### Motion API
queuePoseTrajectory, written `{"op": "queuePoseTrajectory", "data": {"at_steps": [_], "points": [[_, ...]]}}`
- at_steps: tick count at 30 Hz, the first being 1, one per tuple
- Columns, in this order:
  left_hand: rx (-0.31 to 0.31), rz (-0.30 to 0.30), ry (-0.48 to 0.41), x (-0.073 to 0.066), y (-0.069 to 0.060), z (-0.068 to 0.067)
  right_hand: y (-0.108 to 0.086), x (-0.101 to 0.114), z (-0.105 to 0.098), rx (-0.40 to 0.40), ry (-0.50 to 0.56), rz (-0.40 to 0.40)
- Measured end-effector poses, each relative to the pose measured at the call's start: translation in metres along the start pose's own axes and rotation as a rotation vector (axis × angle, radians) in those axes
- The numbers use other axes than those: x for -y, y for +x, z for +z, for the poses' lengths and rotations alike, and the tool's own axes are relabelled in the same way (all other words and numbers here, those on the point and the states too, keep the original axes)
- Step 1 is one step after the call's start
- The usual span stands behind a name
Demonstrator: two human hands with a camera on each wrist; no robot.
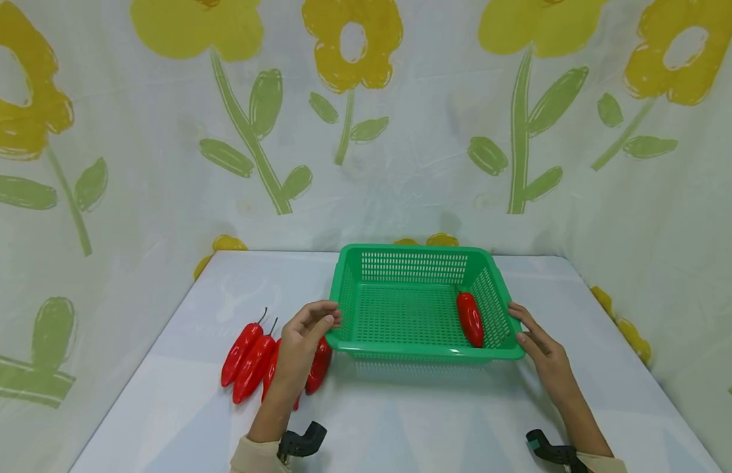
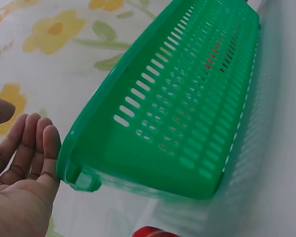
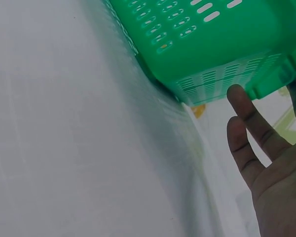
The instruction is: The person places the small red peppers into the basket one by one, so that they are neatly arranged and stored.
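Observation:
A green plastic basket (image 1: 413, 351) stands on the table with one red chili pepper (image 1: 470, 320) lying inside near its right wall. My left hand (image 1: 301, 341) is at the basket's left side; in the left wrist view, its extended fingers touch the rim (image 2: 69, 148) and the thumb stands apart. At the opposite side, my right hand (image 1: 546, 361) touches the right rim with fairly straight fingers. Part of that contact is cut off in the right wrist view, where two fingers (image 3: 256, 123) extend loosely beside the basket wall (image 3: 212, 49).
Several red chili peppers (image 1: 253, 368) lie on the white table (image 1: 425, 420) left of the basket, some partly hidden behind my left hand and forearm. A flower-printed cloth (image 1: 419, 177) hangs behind and beside the table.

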State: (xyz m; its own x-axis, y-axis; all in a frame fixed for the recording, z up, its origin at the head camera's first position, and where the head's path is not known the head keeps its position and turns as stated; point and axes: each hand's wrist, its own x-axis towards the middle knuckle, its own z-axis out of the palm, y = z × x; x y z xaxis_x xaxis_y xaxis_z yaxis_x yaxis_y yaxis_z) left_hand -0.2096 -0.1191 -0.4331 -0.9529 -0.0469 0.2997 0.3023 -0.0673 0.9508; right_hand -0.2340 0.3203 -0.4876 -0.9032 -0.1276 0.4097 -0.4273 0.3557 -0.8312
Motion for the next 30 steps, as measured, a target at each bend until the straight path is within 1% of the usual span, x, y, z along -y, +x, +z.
{"op": "queuePoseTrajectory", "data": {"at_steps": [7,15,17,22,30], "points": [[-0.020,-0.002,0.018,0.002,-0.003,-0.009,-0.003,0.003,0.002,0.001,-0.028,0.044],[-0.067,-0.025,0.018,0.007,-0.008,-0.015,0.000,0.005,-0.001,0.006,-0.051,0.043],[-0.070,-0.024,0.024,0.007,-0.009,-0.016,0.000,0.006,-0.001,0.005,-0.060,0.049],[-0.078,-0.026,0.051,0.009,-0.010,-0.021,0.000,0.006,0.000,0.002,-0.066,0.044],[-0.127,-0.038,0.108,0.008,-0.013,-0.029,0.000,0.004,0.000,0.001,-0.045,0.028]]}}
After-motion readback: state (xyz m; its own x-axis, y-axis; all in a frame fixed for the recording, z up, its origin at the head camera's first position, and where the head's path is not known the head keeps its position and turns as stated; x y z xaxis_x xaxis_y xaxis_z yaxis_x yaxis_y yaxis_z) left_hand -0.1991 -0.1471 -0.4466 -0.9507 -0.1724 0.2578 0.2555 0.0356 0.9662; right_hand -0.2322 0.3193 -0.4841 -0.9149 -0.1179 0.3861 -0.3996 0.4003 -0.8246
